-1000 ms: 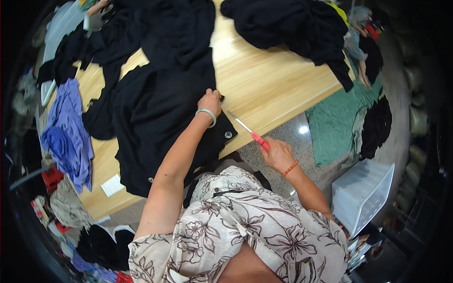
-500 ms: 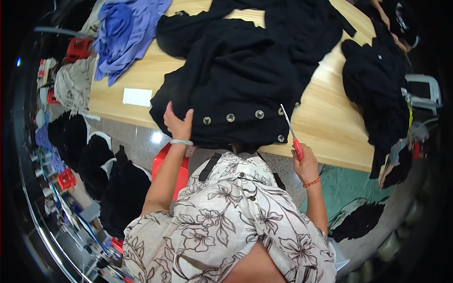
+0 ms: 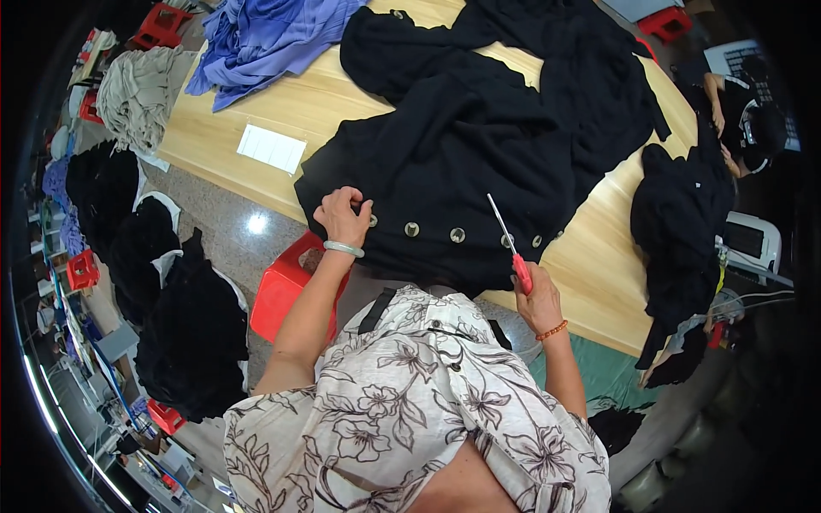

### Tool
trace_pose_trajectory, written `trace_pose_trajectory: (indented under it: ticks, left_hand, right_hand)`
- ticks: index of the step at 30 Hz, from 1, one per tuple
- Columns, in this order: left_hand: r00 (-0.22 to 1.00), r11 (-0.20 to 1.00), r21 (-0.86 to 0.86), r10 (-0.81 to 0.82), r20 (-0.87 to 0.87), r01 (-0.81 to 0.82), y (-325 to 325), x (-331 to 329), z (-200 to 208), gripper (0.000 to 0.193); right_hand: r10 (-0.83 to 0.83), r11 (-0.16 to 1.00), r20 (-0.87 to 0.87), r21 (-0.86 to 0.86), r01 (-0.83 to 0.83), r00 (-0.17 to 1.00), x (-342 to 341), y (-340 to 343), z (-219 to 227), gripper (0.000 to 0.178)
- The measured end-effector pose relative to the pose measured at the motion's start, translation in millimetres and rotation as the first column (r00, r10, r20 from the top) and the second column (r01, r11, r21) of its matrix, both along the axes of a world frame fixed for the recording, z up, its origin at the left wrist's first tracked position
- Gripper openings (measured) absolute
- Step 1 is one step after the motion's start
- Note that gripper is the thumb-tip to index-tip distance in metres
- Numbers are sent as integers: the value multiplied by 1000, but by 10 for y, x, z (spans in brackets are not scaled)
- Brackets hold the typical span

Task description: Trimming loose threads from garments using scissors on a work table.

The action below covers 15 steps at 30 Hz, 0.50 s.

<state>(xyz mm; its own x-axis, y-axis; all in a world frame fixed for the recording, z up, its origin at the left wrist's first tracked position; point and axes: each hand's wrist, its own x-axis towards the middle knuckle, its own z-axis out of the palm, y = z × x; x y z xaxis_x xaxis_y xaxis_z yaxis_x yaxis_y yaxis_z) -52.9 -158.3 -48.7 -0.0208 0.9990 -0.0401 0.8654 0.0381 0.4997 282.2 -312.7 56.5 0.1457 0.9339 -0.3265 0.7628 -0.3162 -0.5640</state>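
A black knit garment (image 3: 462, 145) lies spread on the table in front of me. Large shiny round buttons (image 3: 457, 235) run in a row along its near edge. At the left end of that row, my left hand (image 3: 344, 217) rests on the cloth, fingers bent and thumb beside a button; they look pinched on the fabric, though the fingertips are partly hidden. My right hand (image 3: 539, 301) grips a red-handled tool (image 3: 522, 272) with a long thin metal shaft. That shaft points away from me, slanting left over the right-hand buttons; whether it touches the cloth is unclear.
On the wooden table (image 3: 201, 162) are a white paper card (image 3: 271, 150), a blue-purple garment pile (image 3: 274, 43) and another black garment (image 3: 680, 214) at the right. A red stool (image 3: 286, 295) stands at the near edge. Black garments (image 3: 192, 333) hang at left. Another person (image 3: 753, 120) is far right.
My left hand has gone from spread fingers to bent ones and moved along the cloth to the leftmost button. The view has swung, shifting the table; the tool stays in my right hand.
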Motion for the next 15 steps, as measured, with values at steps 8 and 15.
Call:
trace_pose_trajectory:
  ticks: [8, 15]
  left_hand:
    - [975, 985, -32, 175, 136, -172, 68, 187, 132, 71]
    - [939, 997, -57, -37, 341, 60, 155, 369, 311, 54]
  right_hand:
    - [10, 999, 14, 30, -10, 1000, -22, 162, 10, 21]
    - [24, 999, 17, 29, -24, 1000, -79, 292, 66, 22]
